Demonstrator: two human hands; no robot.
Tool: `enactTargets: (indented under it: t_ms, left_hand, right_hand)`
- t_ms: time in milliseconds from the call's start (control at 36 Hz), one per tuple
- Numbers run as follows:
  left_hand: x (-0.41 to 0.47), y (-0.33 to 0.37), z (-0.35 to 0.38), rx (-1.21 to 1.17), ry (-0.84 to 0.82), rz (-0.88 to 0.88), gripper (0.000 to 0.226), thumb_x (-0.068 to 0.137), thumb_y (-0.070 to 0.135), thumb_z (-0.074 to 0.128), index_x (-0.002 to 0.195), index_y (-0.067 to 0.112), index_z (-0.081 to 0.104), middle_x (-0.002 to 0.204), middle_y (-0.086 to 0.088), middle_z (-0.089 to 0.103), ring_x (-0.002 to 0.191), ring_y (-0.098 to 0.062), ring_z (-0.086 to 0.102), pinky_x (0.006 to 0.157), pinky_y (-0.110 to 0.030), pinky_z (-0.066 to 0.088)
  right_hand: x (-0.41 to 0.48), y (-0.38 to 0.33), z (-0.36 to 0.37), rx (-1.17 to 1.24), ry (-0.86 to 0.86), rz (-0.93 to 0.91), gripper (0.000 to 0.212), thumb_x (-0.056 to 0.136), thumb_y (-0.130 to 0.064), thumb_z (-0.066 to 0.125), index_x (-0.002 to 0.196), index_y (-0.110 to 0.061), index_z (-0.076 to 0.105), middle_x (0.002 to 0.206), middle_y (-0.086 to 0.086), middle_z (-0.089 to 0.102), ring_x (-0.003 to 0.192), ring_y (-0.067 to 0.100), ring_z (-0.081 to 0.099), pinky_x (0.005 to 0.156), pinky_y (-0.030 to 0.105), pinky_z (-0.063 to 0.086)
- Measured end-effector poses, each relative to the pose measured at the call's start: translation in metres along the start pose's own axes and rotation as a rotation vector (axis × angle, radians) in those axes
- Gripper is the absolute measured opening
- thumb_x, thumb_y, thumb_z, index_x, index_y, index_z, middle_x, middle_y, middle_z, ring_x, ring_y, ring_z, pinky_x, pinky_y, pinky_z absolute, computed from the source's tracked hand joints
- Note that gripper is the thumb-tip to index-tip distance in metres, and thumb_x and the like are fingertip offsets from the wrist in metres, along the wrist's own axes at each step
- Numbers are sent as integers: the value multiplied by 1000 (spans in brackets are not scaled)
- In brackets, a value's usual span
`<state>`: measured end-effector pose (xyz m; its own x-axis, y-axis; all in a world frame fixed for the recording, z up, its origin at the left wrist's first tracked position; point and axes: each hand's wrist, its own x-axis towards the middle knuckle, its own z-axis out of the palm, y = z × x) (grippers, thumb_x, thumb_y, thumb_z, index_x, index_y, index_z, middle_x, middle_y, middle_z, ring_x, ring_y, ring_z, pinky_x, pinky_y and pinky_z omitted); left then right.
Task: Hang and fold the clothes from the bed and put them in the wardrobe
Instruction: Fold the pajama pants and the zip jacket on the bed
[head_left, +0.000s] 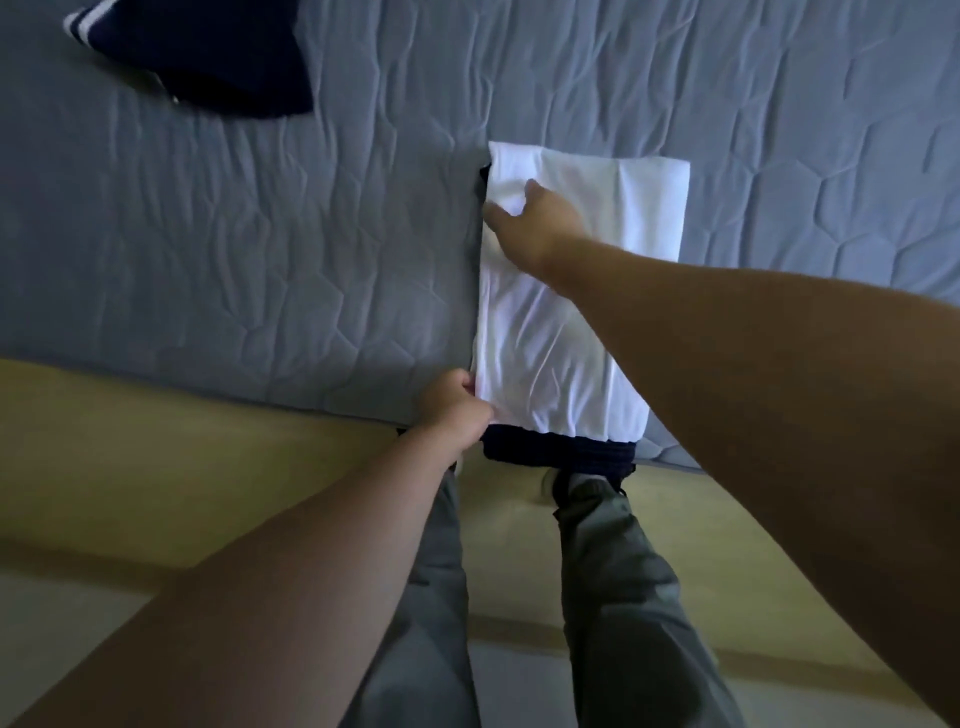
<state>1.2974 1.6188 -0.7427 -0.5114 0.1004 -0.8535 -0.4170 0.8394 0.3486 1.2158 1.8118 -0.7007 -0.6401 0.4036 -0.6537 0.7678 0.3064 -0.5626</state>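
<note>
White garment (561, 353) lies folded at the bed (249, 234) edge, atop a navy garment (545, 450). Left hand (453, 410) fingers grip its near left corner; right hand (543, 218) fingers pinch its far left edge.

White folded garment (566, 343) is laid on the bed (249, 234), over a dark navy garment (556, 450). Near left corner is pinched by the left hand (455, 410); far left edge is touched by the right hand (541, 221).

Forearms (311, 545) bare to the frame edge; creased grey trousers (613, 597); dark shoe (558, 480) with pale toe just under the bed (260, 260) edge
</note>
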Motion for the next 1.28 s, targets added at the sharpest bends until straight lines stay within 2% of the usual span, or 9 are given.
enactTargets:
  t_ms: [83, 278, 444, 528, 639, 917, 1028, 1167, 1278]
  left_hand:
    - [-3, -1, -4, -60, 55, 17, 28, 74, 3, 73, 90, 20, 58, 100, -9, 70, 89, -27, 68, 82, -43, 60]
    - [-7, 21, -24, 225, 233, 231, 47, 91, 9, 58, 135, 16, 45, 133, -6, 55, 116, -29, 57, 98, -43, 48]
    - [13, 43, -54, 959, 483, 975, 57, 93, 10, 39, 150, 15, 43, 154, -12, 42, 128, -37, 52, 97, -49, 45]
    - [31, 49, -58, 1271, 568, 1318, 44, 104, 16, 41, 148, 20, 49, 152, -5, 48, 133, -29, 53, 104, -48, 48]
    - [56, 58, -52, 1553, 543, 1551, 44, 107, 16, 33, 149, 20, 46, 153, -1, 45, 136, -24, 49, 107, -45, 47]
    - [86, 72, -51, 1448, 125, 1578, 58, 104, 13, 40, 159, 23, 23, 164, -12, 22, 148, -38, 26, 117, -57, 24]
    - [74, 69, -53, 1435, 11, 1555, 64, 101, 9, 42, 159, 30, 23, 165, -9, 22, 149, -42, 21, 115, -63, 24]
    - [60, 65, -54, 1381, -312, 1218, 89, 92, 13, 57, 156, 42, 3, 168, 2, -1, 154, -28, -11, 123, -55, 2]
    - [45, 79, -48, 1085, -358, 1052, 80, 92, -6, 57, 154, 35, 27, 167, 3, 11, 153, -17, -3, 124, -41, 1]
  right_hand:
    - [-12, 18, -6, 28, 122, -44, 59, 101, -40, 47, 154, -16, 35, 132, 5, 62, 127, 23, 54, 108, 30, 39]
    - [-51, 76, -42, -67, 532, -14, 38, 95, -15, 41, 130, -21, 54, 128, 8, 54, 115, 26, 54, 82, 28, 34]
    - [-88, 141, -69, -698, 342, -380, 68, 69, 7, 54, 134, -12, 47, 131, 20, 47, 116, 41, 48, 94, 54, 43]
    - [-91, 173, -68, -949, 185, -532, 83, 66, -3, 68, 143, -14, 41, 144, 18, 39, 128, 41, 41, 102, 56, 35]
    - [-86, 201, -49, -987, 307, -555, 81, 78, -17, 70, 150, -14, 34, 154, 17, 32, 137, 40, 35, 111, 65, 23]
    - [-72, 223, -35, -970, 592, -809, 56, 99, -31, 58, 152, -23, 42, 160, 7, 34, 147, 36, 32, 108, 74, 23]
    - [-80, 223, -40, -975, 405, -877, 52, 102, -17, 49, 153, -19, 40, 159, 6, 37, 149, 35, 27, 116, 63, 23]
    - [-87, 213, -55, -718, -29, -624, 62, 95, -9, 59, 153, -21, 40, 157, 3, 40, 151, 31, 23, 118, 54, 26]
    - [-79, 196, -68, -588, -234, -461, 76, 90, -26, 70, 155, -31, 31, 162, -2, 31, 153, 25, 19, 119, 51, 27]
